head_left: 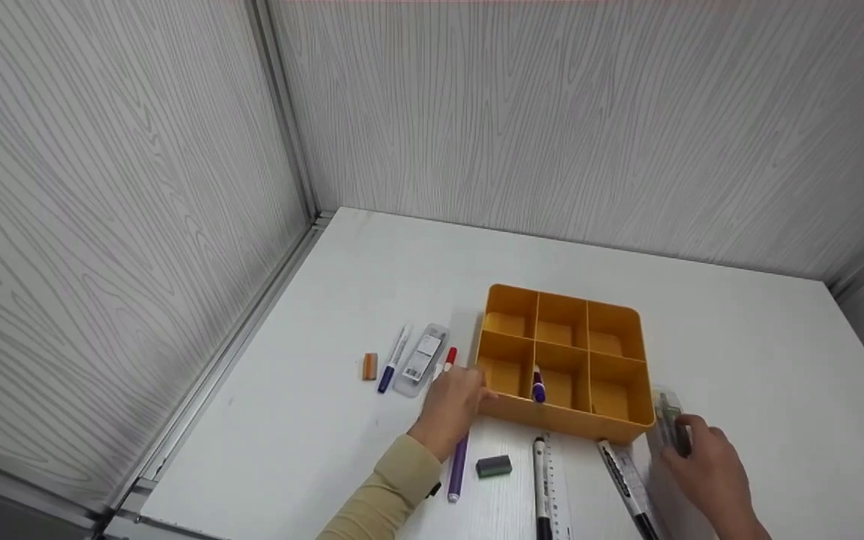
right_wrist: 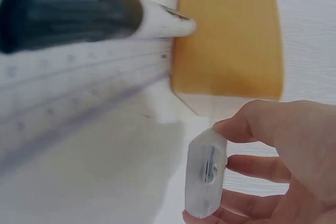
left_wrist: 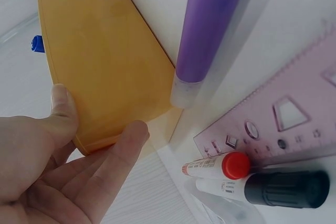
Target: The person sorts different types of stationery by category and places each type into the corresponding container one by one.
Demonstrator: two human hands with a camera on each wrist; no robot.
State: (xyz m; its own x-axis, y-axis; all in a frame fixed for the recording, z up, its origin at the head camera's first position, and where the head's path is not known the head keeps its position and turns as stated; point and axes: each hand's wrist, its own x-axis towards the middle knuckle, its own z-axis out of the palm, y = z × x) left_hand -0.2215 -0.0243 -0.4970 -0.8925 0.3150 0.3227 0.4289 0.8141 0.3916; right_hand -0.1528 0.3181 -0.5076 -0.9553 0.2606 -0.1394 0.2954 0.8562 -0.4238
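one orange, six-compartment plastic tray (head_left: 563, 424) is pinched at its near-left corner between thumb and fingers of the left grip (head_left: 453, 405); one clear, oblong plastic case (right_wrist: 202, 182) is likewise pinched by the right grip (head_left: 708, 465). near the left grip, a purple, cylindrical marker (head_left: 458, 469) is seen.

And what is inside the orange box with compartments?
In the orange box, a blue-capped marker leans in the near middle compartment, cap above the rim. The near wall and dividers cover parts of the floors, so anything there is hidden.
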